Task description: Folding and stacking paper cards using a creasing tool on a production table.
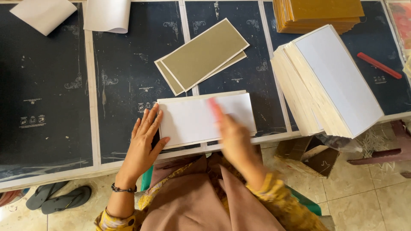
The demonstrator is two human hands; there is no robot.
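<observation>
A white rectangular sheet (pixel 192 117) lies flat on a thin board near the table's front edge. My left hand (pixel 145 143) rests with fingers spread on the sheet's left end, pressing it down. My right hand (pixel 231 134) is blurred with motion and lies over the sheet's right half, fingers flat against the paper. Neither hand grips anything. Just beyond the sheet lie two olive-green cards (pixel 203 55) with white borders, one atop the other.
A tall slanted stack of white boards (pixel 329 81) stands at the right. A pile of gold-coloured boards (pixel 321 15) sits at the back right, a red stick (pixel 379 65) beside it. White paper sheets (pixel 107 15) lie at the back left. Sandals (pixel 58 197) lie on the floor.
</observation>
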